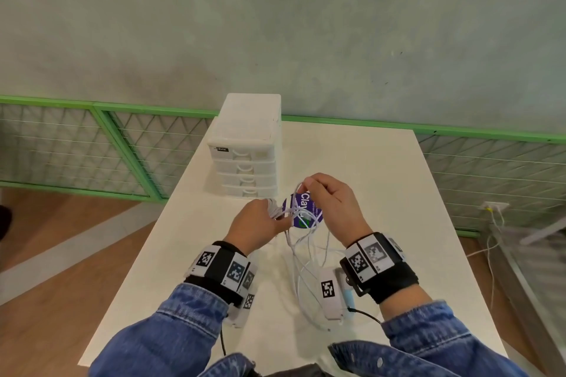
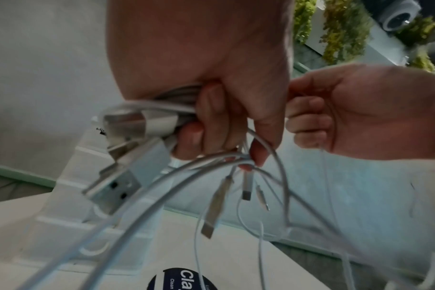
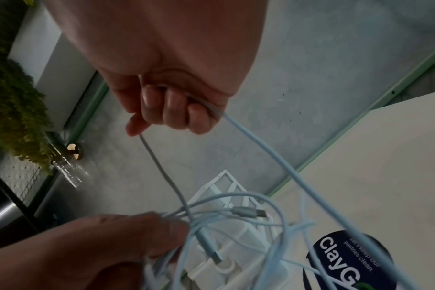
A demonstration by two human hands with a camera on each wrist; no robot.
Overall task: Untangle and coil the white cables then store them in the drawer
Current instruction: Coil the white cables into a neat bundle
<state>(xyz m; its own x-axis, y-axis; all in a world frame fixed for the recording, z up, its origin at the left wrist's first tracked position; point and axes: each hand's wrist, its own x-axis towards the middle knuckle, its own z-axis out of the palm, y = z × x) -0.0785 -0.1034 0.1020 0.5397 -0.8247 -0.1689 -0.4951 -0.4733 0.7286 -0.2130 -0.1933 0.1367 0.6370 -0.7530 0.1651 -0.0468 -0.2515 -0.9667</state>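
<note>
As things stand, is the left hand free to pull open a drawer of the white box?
Probably not yet. The left hand grips the bundle of white cables, so no finger is free. The drawer box stands just ahead with nothing between.

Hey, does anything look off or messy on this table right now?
Only the cables: still a tangle, bunched in the left hand, one loop pinched up by the right hand, loose strands trailing over the table and a round purple sticker. The drawer unit is shut and square.
</note>
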